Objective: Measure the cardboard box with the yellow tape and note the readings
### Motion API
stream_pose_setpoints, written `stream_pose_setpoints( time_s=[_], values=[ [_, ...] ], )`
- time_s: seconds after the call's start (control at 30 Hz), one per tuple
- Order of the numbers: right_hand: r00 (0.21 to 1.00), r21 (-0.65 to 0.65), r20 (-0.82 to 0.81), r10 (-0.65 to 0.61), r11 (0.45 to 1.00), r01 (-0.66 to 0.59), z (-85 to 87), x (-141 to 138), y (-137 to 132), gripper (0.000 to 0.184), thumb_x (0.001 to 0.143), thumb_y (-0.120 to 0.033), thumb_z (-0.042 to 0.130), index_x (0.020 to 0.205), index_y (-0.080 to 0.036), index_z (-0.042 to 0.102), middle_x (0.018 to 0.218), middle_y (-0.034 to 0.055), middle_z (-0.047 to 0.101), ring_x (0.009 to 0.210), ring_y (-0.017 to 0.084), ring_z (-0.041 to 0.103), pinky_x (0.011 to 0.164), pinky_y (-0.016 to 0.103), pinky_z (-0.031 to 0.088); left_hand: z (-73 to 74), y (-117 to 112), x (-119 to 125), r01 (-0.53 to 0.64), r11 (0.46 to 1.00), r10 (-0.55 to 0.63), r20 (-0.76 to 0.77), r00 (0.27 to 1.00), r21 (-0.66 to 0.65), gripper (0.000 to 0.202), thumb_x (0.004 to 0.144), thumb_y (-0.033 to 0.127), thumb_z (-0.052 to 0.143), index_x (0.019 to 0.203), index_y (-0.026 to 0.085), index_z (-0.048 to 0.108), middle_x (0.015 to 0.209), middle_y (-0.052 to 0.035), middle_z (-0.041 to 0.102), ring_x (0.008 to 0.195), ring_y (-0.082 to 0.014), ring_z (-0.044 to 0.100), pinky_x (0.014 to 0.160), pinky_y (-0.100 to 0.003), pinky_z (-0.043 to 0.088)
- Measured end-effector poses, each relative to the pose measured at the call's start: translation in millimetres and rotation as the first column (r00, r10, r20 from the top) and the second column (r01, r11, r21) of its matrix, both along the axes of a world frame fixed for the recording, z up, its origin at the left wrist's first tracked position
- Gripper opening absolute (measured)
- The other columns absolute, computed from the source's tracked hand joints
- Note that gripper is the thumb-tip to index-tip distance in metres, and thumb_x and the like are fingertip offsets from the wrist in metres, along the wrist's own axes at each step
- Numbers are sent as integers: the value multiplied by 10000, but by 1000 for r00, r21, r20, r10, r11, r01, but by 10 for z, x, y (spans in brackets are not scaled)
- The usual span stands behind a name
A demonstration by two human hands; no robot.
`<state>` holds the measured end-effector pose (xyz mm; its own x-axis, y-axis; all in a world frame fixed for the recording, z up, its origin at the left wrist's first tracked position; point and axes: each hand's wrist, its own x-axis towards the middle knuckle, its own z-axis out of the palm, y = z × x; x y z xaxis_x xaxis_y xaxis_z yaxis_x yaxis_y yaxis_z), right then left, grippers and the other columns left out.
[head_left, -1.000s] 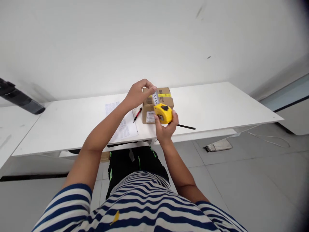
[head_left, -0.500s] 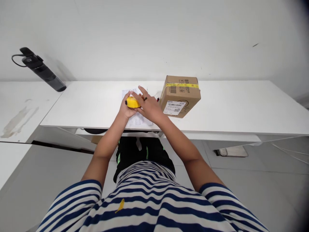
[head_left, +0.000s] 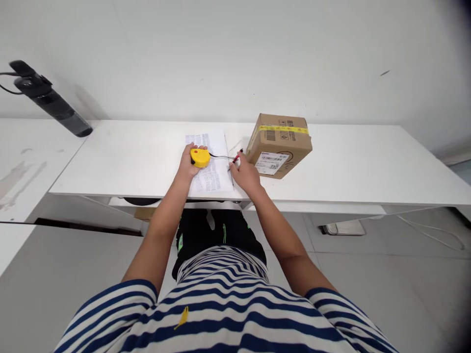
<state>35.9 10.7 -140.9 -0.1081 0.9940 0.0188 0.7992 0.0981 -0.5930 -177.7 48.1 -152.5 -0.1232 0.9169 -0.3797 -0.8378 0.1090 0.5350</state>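
Note:
My left hand (head_left: pixel 188 162) is closed round a yellow tape measure (head_left: pixel 200 158), held above a printed sheet of paper (head_left: pixel 215 179). A thin dark strap or cord (head_left: pixel 219 156) runs from the tape measure towards my right hand (head_left: pixel 246 175). The fingers of my right hand are curled at a red and black pen (head_left: pixel 236 158), thumb and forefinger on it. The pen lies slanted by the paper's right edge. Just right of this hand stands a cardboard box (head_left: pixel 283 144) with yellow tape and a white label; the palm side of the hand is hidden.
A dark bottle (head_left: pixel 55 100) with a loop stands at the back left, near the wall. The white table (head_left: pixel 353 166) stretches far to the right. Beneath it are a shelf (head_left: pixel 327 208) and a flat pale item (head_left: pixel 346 228) on the floor.
My right hand has left the tape measure and moved right and down to the pen. My left hand still holds the tape measure, and more of the paper shows.

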Motion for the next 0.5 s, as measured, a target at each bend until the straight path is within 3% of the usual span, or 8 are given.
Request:
stream_pose_setpoints(
  time_s=[0.2, 0.27, 0.33, 0.43, 0.5],
  values=[
    [992, -18, 124, 0, 1000, 2, -20, -169, 108, 663, 1057, -472, 451, 1597, -88, 416, 1285, 255, 755, 1144, 393, 746, 948, 505, 578, 61, -79, -8, 38, 999, -37, -27, 999, 14, 141, 866, 205, 632, 756, 217, 545, 698, 17, 682, 749, -135, 747, 779, -277, 591],
    [1000, 18, 24, -1, 1000, 1, -64, -228, 90, 618, 1063, -452, 442, 1568, -96, 459, 1247, 232, 767, 1142, 368, 743, 976, 503, 571, 99, -119, -30, 53, 997, -50, -40, 998, 65, 121, 837, 203, 642, 753, 216, 555, 697, 18, 683, 782, -143, 752, 824, -299, 599],
    [974, 91, -225, 11, 996, 9, -113, -280, 19, 570, 1069, -475, 415, 1502, -123, 534, 1230, 195, 768, 1112, 304, 739, 995, 467, 573, 167, -175, -25, 48, 990, -38, -79, 996, 133, 118, 820, 232, 655, 748, 220, 563, 702, 19, 682, 843, -155, 759, 882, -325, 602],
    [769, 166, -621, 154, 984, -63, -167, -341, -175, 690, 1009, -646, 477, 1514, -177, 507, 1374, 193, 698, 1081, 231, 732, 931, 392, 605, 336, -323, 115, 69, 973, -27, -186, 982, 220, 140, 819, 306, 660, 748, 231, 566, 720, 7, 678, 996, -197, 769, 959, -366, 594],
    [630, 224, -734, 252, 966, -126, -165, -353, -333, 893, 909, -743, 595, 1591, -203, 392, 1487, 224, 617, 1141, 237, 724, 893, 371, 619, 484, -471, 321, 153, 951, -68, -299, 952, 269, 179, 835, 384, 669, 782, 241, 575, 764, -10, 690, 1095, -240, 761, 1006, -411, 584]
  ],
)
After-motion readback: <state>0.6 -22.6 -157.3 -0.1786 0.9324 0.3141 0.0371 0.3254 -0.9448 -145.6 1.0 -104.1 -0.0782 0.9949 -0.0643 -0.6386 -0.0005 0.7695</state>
